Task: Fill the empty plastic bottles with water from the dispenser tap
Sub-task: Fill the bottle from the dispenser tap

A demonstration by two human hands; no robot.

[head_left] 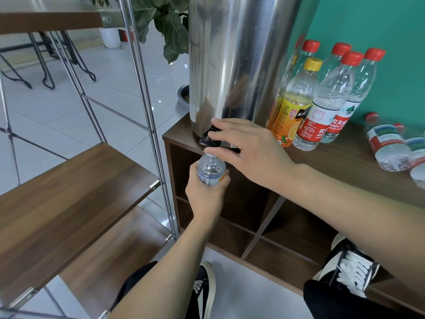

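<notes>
My left hand [205, 195] grips a clear plastic bottle [210, 169] upright, its open mouth just under the black tap [208, 137] of the steel water dispenser [236, 61]. My right hand [246, 146] rests on the tap, fingers wrapped over its lever. Whether water flows is hidden by my fingers. Upright capped bottles stand right of the dispenser: a yellow-capped juice bottle [292, 102] and several red-capped clear ones [328, 100]. More red-capped bottles lie on their sides [386, 146] further right.
The dispenser sits at the left corner of a brown cabinet top [333, 162] with open cubbies below. A metal-framed wooden shelf [69, 192] stands close on the left. My shoes [347, 265] are on the floor by the cabinet.
</notes>
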